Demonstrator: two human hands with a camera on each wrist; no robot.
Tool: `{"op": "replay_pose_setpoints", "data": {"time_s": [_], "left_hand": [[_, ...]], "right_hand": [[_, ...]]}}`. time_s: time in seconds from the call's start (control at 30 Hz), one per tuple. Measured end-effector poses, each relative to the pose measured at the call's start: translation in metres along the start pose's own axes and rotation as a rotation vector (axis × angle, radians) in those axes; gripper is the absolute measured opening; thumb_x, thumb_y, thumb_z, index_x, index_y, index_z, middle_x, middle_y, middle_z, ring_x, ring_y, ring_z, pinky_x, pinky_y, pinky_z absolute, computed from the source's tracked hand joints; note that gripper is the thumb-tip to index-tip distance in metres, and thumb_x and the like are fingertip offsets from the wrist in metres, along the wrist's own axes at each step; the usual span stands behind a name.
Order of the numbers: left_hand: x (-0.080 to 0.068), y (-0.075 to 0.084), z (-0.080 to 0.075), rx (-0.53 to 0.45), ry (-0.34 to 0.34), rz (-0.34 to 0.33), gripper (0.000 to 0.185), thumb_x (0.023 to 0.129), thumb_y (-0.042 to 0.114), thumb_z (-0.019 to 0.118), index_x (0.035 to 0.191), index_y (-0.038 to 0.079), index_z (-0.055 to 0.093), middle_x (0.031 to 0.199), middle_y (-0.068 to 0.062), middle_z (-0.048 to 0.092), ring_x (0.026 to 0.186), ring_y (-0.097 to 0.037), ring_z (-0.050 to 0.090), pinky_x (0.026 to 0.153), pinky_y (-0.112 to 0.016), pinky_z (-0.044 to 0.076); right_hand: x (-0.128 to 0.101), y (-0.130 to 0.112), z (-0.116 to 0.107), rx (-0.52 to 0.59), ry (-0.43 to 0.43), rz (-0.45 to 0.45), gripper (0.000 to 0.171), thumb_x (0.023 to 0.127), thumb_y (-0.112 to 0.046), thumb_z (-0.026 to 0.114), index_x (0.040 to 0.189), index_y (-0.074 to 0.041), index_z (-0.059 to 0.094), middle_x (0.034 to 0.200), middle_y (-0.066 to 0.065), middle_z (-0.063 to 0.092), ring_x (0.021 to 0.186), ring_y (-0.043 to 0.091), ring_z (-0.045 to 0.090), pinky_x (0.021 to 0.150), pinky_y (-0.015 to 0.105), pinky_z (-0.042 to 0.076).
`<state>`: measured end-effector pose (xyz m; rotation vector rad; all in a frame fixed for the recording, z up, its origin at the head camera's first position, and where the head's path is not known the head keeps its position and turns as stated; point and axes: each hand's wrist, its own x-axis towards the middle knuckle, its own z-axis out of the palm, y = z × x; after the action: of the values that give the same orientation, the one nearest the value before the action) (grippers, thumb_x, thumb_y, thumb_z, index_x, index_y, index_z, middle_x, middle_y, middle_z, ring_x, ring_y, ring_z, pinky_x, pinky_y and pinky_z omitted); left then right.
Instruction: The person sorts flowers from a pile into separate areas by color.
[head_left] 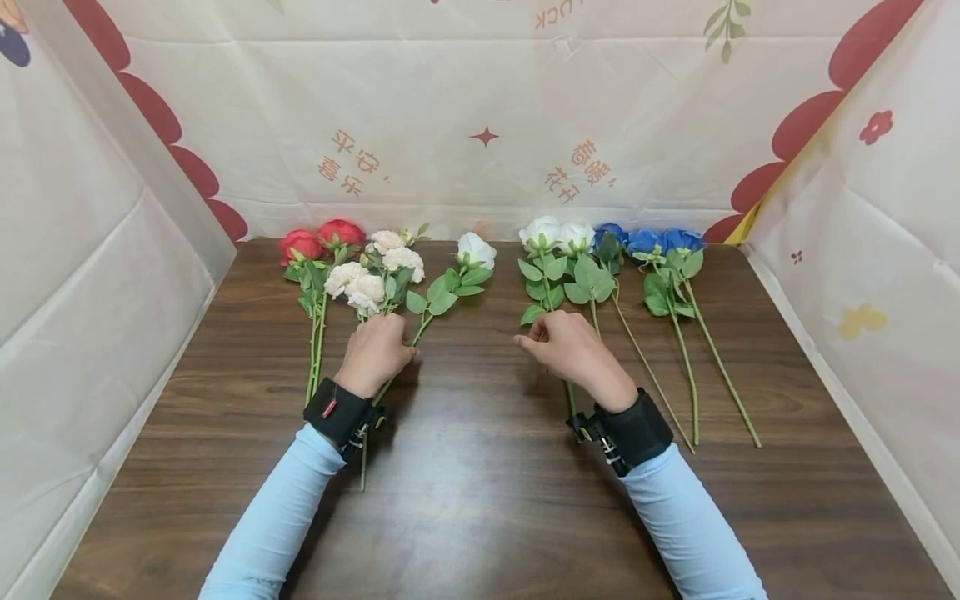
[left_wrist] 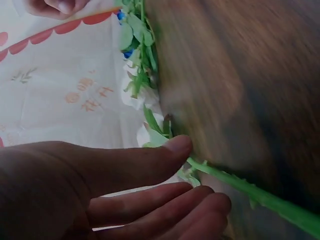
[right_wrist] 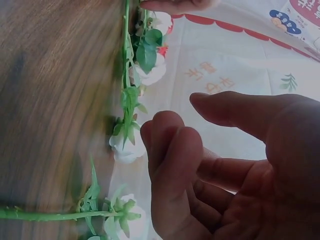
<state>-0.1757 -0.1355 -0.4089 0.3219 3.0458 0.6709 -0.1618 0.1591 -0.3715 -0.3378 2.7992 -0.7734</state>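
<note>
My left hand is over the stems of a cream flower spray and a single white rose. In the left wrist view a gap shows between its thumb and fingers, and a green stem runs just past the thumb tip; whether they touch I cannot tell. My right hand hovers by the stems of two white roses on the right. The right wrist view shows its fingers loosely bent, the thumb apart, and nothing held. A white rose lies beyond them.
Two red roses lie at the left of the brown wooden table. Several blue roses lie at the right, stems pointing toward me. A printed pale cloth walls the table's back and sides.
</note>
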Motion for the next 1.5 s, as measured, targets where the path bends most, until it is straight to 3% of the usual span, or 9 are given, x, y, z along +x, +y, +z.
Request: {"op": "replay_pose_setpoints", "data": {"time_s": [0.2, 0.37, 0.6, 0.9, 0.97, 1.07, 1.2, 1.3, 1.5], "left_hand": [[0.001, -0.006, 0.005, 0.051, -0.043, -0.016, 0.034, 0.076, 0.012, 0.087, 0.06, 0.012, 0.056, 0.068, -0.009, 0.062, 0.069, -0.034, 0.066, 0.059, -0.049, 0.052], [0.002, -0.008, 0.008, 0.077, -0.057, -0.024, 0.028, 0.075, 0.009, 0.083, 0.064, 0.01, 0.057, 0.075, -0.014, 0.066, 0.074, -0.038, 0.068, 0.061, -0.052, 0.054], [0.004, -0.011, 0.01, 0.064, -0.032, 0.035, 0.03, 0.071, -0.003, 0.066, 0.058, 0.013, 0.044, 0.063, -0.007, 0.05, 0.062, -0.029, 0.055, 0.056, -0.043, 0.044], [0.003, -0.012, 0.008, -0.013, -0.019, 0.028, 0.04, 0.072, -0.001, 0.069, 0.055, 0.016, 0.037, 0.06, 0.002, 0.031, 0.06, -0.022, 0.037, 0.057, -0.033, 0.033], [0.003, -0.011, 0.006, -0.031, -0.028, 0.022, 0.038, 0.073, 0.0, 0.071, 0.054, 0.016, 0.042, 0.059, 0.002, 0.033, 0.06, -0.021, 0.039, 0.058, -0.032, 0.033], [0.002, -0.01, 0.003, -0.055, -0.043, 0.031, 0.028, 0.075, 0.003, 0.073, 0.053, 0.011, 0.058, 0.054, 0.001, 0.047, 0.059, -0.021, 0.05, 0.059, -0.032, 0.04], [0.001, -0.005, -0.004, -0.101, -0.064, 0.036, 0.015, 0.08, 0.007, 0.075, 0.065, 0.008, 0.077, 0.054, -0.001, 0.064, 0.059, -0.02, 0.062, 0.066, -0.035, 0.05], [0.0, -0.001, -0.007, -0.125, -0.062, 0.018, 0.014, 0.084, 0.01, 0.075, 0.07, 0.008, 0.076, 0.057, -0.001, 0.068, 0.06, -0.019, 0.065, 0.075, -0.04, 0.053], [-0.006, 0.011, -0.019, -0.17, -0.001, 0.007, 0.007, 0.085, 0.014, 0.075, 0.084, 0.008, 0.076, 0.076, -0.006, 0.076, 0.08, -0.027, 0.072, 0.09, -0.049, 0.053]], "right_hand": [[0.001, 0.0, 0.003, 0.018, -0.011, 0.004, 0.032, 0.103, -0.038, 0.063, 0.092, -0.009, 0.073, 0.069, 0.007, 0.071, 0.054, 0.015, 0.063, 0.056, 0.03, 0.05], [0.001, -0.001, 0.004, 0.015, -0.009, -0.002, 0.028, 0.103, -0.036, 0.064, 0.09, -0.011, 0.071, 0.072, 0.007, 0.072, 0.054, 0.014, 0.064, 0.057, 0.03, 0.051], [0.002, 0.0, 0.005, 0.006, -0.014, -0.002, 0.028, 0.103, -0.035, 0.063, 0.092, -0.011, 0.07, 0.072, 0.007, 0.072, 0.054, 0.014, 0.064, 0.056, 0.03, 0.051], [0.003, 0.001, 0.007, 0.02, -0.029, -0.005, 0.027, 0.104, -0.034, 0.062, 0.094, -0.01, 0.07, 0.077, 0.012, 0.074, 0.054, 0.015, 0.064, 0.056, 0.03, 0.051], [0.003, 0.001, 0.007, 0.017, -0.028, -0.007, 0.028, 0.104, -0.034, 0.062, 0.093, -0.01, 0.07, 0.077, 0.011, 0.074, 0.054, 0.014, 0.064, 0.057, 0.03, 0.051], [0.003, 0.001, 0.007, 0.011, -0.025, -0.011, 0.028, 0.104, -0.034, 0.062, 0.093, -0.01, 0.07, 0.076, 0.011, 0.074, 0.054, 0.014, 0.064, 0.056, 0.03, 0.05], [0.002, 0.002, 0.007, 0.017, -0.02, -0.019, 0.028, 0.105, -0.033, 0.061, 0.094, -0.008, 0.07, 0.077, 0.013, 0.074, 0.054, 0.015, 0.064, 0.055, 0.03, 0.05], [0.002, 0.002, 0.007, 0.024, -0.022, -0.018, 0.027, 0.105, -0.032, 0.061, 0.095, -0.008, 0.07, 0.079, 0.013, 0.074, 0.055, 0.015, 0.065, 0.054, 0.03, 0.049], [0.002, 0.002, 0.008, 0.025, -0.023, -0.015, 0.027, 0.105, -0.032, 0.061, 0.095, -0.009, 0.071, 0.078, 0.012, 0.074, 0.054, 0.014, 0.065, 0.054, 0.03, 0.049]]}}
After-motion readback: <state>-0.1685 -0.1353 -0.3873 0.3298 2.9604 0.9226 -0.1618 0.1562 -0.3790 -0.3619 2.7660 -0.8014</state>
